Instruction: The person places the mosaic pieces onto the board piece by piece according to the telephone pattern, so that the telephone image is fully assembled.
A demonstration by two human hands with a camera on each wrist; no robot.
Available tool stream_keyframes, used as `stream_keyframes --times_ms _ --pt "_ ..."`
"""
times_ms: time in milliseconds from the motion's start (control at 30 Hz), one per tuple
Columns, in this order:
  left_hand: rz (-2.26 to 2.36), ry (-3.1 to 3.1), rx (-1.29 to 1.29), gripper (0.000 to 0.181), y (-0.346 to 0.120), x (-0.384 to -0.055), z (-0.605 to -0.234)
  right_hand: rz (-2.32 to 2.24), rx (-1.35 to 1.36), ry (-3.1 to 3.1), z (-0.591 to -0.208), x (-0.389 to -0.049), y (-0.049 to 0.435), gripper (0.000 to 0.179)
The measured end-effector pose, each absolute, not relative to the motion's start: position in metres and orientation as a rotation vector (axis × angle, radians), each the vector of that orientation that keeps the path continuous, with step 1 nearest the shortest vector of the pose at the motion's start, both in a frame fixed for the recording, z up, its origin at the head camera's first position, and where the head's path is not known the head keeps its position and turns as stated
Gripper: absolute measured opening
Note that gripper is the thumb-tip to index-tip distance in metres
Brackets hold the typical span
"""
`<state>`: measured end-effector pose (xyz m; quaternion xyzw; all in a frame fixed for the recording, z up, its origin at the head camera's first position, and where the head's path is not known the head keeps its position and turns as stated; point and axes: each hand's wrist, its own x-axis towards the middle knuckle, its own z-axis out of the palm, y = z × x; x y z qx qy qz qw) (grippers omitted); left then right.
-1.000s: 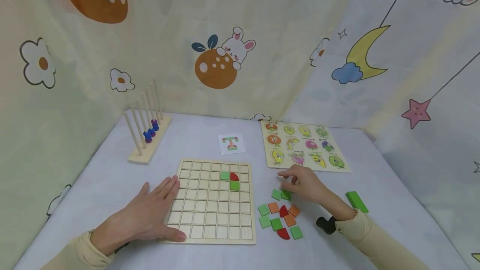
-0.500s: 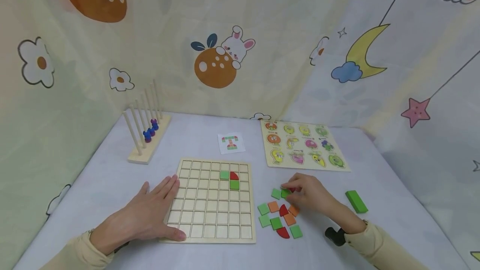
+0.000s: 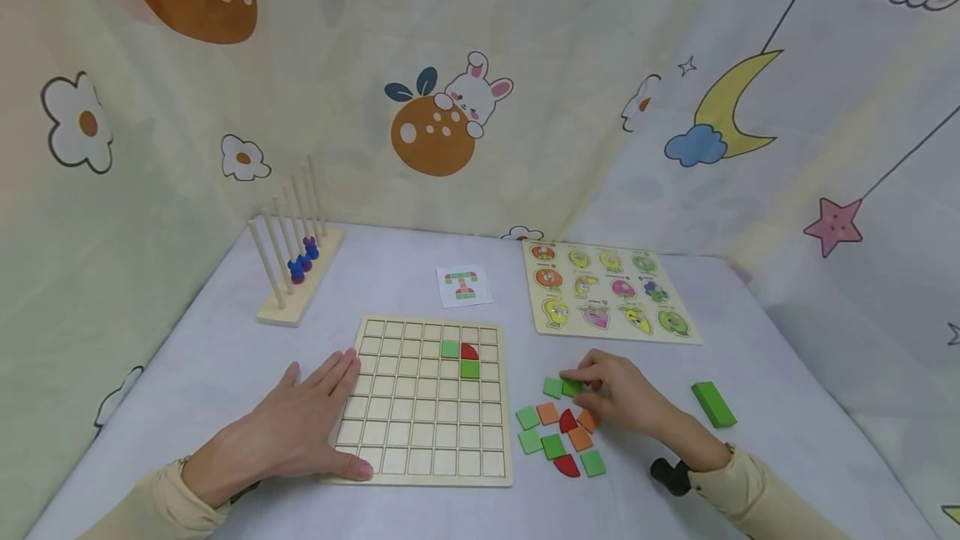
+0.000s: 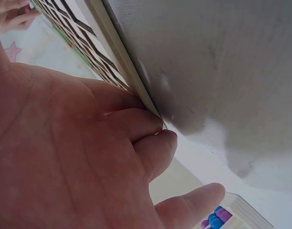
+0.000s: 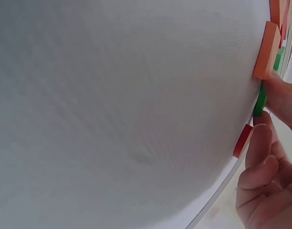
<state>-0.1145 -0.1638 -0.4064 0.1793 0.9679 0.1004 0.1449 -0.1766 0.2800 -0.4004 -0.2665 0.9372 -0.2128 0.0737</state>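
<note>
My left hand point(image 3: 288, 432) lies flat with spread fingers along the left edge of a wooden grid board point(image 3: 420, 415); in the left wrist view its fingertips touch the board's rim point(image 4: 122, 57). On the grid sit a light green tile point(image 3: 450, 349), a red quarter-round tile point(image 3: 469, 351) and a darker green tile point(image 3: 469, 369). Right of the board, my right hand point(image 3: 626, 394) pinches a green square tile point(image 5: 260, 101) between thumb and index finger, low at the table. A red tile point(image 5: 242, 140) lies close by its other fingers, mostly hidden in the head view.
Several loose tiles, including an orange tile point(image 3: 580, 439) and a red quarter-round point(image 3: 567, 466), lie near my right hand. Behind are a pattern card point(image 3: 463, 294), a fruit puzzle board point(image 3: 611, 327) and a peg stand point(image 3: 281, 315). A green block point(image 3: 713, 404) lies at right.
My right hand has come down and slightly toward me, and its thumb and index finger have closed on the green tile. The left hand stays on the board.
</note>
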Motion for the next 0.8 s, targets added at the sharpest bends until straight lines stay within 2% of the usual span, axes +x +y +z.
stream_keyframes --times_ms 367,800 --pt "0.296 2.793 0.522 0.148 -0.164 -0.114 -0.405 -0.642 -0.760 2.795 -0.396 -0.178 0.276 0.037" --pt "0.318 2.785 0.522 0.148 -0.165 -0.113 -0.406 -0.681 -0.952 2.782 -0.382 -0.194 0.237 0.035"
